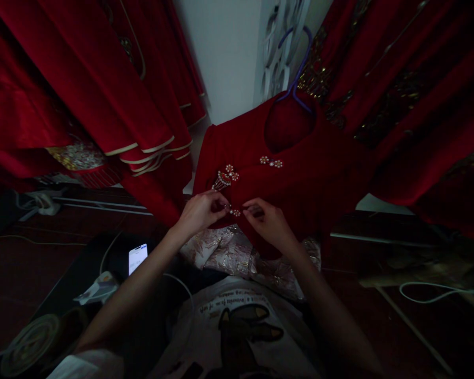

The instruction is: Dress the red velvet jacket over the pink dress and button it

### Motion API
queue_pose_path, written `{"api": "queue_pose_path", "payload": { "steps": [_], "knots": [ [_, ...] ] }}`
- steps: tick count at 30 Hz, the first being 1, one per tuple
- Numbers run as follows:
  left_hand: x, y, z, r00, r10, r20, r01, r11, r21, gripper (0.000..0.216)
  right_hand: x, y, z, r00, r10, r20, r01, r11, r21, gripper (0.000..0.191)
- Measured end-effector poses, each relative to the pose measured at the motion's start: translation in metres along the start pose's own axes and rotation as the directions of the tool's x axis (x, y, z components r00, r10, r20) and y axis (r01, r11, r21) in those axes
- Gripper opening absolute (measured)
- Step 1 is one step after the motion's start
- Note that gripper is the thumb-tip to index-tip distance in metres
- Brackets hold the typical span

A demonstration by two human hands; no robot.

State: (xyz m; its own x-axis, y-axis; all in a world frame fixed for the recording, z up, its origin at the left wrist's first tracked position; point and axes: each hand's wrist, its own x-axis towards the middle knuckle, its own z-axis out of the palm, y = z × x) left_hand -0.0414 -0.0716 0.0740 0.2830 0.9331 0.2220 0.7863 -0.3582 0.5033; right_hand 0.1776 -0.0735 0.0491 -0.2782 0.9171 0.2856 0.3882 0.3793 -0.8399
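Note:
A red garment (300, 179) hangs in front of me on a purple hanger (300, 73), its lower part reaching toward my lap. Flower-shaped beaded ornaments (271, 162) sit near its neckline, and a fan-shaped beaded ornament (223, 179) is to the left. Lower down, my left hand (203, 213) pinches one end of another beaded ornament (234, 212) against the red cloth. Just right of that ornament is my right hand (268, 221), its thumb and fingertips closed together. Whatever they hold is too small and dark to make out.
Red garments (142, 79) hang at left, and more with gold decoration (403, 89) at right. Below the red garment lies shiny patterned fabric (237, 250). At left are a lit phone (137, 258), a white charger (98, 288) and a roll of tape (29, 345). Cables trail across the floor.

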Motion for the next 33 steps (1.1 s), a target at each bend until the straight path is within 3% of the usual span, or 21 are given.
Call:
{"api": "queue_pose_path", "payload": {
  "steps": [6, 10, 17, 25, 30, 33],
  "knots": [
    [-0.001, -0.003, 0.014, 0.996, 0.060, 0.068, -0.064, 0.996, 0.061, 0.020, 0.000, 0.010, 0.018, 0.999, 0.020, 0.027, -0.019, 0.999, -0.033, 0.011],
    [0.001, -0.007, 0.020, 0.998, 0.030, 0.048, -0.032, 0.999, 0.028, 0.017, 0.002, 0.012, 0.019, 0.999, 0.033, 0.027, -0.034, 0.999, 0.039, 0.008],
    [0.005, -0.013, 0.025, 0.999, 0.050, 0.023, -0.050, 0.999, 0.004, 0.014, 0.005, 0.025, 0.026, 0.994, 0.106, 0.016, -0.108, 0.982, 0.157, 0.019],
    [0.004, -0.012, 0.030, 0.999, -0.022, 0.028, 0.027, 0.980, -0.197, 0.018, 0.006, 0.028, 0.035, 0.994, 0.108, -0.035, -0.099, 0.975, 0.197, 0.016],
    [0.003, -0.011, 0.034, 0.998, -0.068, 0.004, 0.067, 0.979, -0.192, 0.018, 0.007, 0.032, 0.039, 0.993, 0.110, -0.051, -0.097, 0.973, 0.207, 0.016],
    [0.005, -0.009, 0.031, 0.999, -0.046, 0.027, 0.050, 0.974, -0.219, 0.019, 0.008, 0.033, 0.032, 0.994, 0.106, 0.003, -0.104, 0.973, 0.207, 0.017]
  ]
}}
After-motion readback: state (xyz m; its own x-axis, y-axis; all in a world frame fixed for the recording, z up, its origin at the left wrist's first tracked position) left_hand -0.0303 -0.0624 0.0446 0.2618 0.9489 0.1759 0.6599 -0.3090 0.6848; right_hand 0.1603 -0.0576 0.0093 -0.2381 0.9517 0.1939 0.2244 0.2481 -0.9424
